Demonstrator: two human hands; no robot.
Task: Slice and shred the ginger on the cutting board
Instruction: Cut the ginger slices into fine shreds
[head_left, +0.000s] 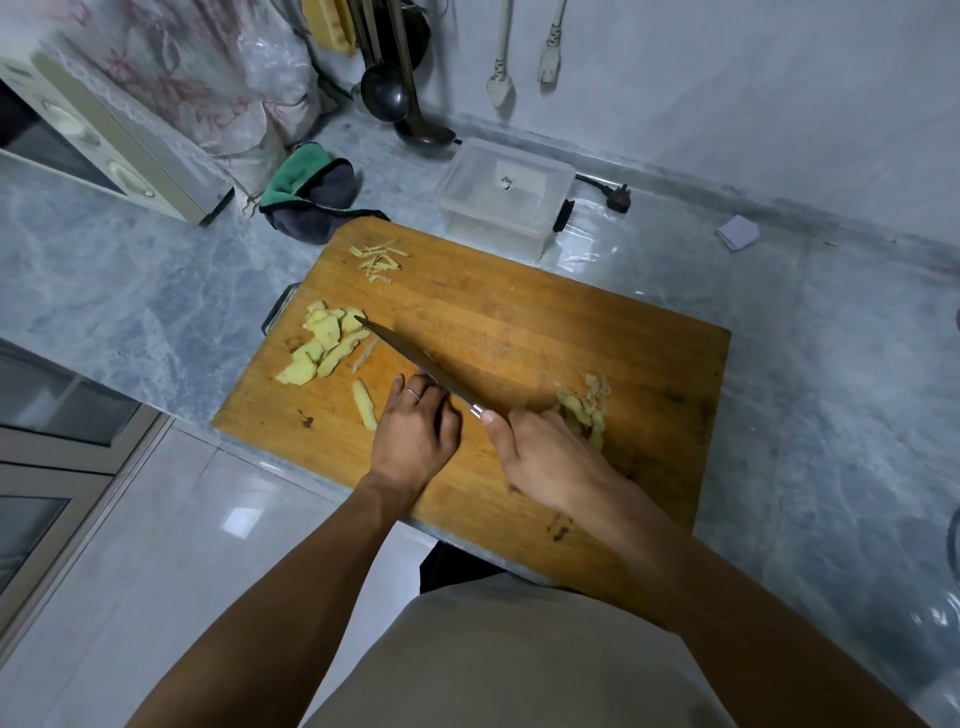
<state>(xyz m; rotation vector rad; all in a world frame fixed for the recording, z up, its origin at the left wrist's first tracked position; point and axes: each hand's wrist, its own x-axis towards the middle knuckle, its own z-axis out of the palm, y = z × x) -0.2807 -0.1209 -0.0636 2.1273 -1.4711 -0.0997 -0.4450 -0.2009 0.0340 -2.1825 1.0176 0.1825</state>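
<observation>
A wooden cutting board (545, 322) lies on the marble counter. A pile of ginger slices (324, 343) sits at its left side, a single slice (364, 404) lies nearer me, and thin ginger shreds (379, 258) lie at the far left corner. Ginger peelings (587, 405) are heaped on the right. My right hand (545, 457) grips the handle of a knife (415, 358), whose tip reaches the slice pile. My left hand (418, 431) rests on the board beside the blade, fingers curled under; what lies beneath them is hidden.
A clear plastic container (506, 195) stands behind the board, a green and grey cloth (311, 192) to its left. Ladles (387, 93) hang at the back wall. A microwave (104, 145) stands at the far left. The counter edge drops to tiled floor at the left.
</observation>
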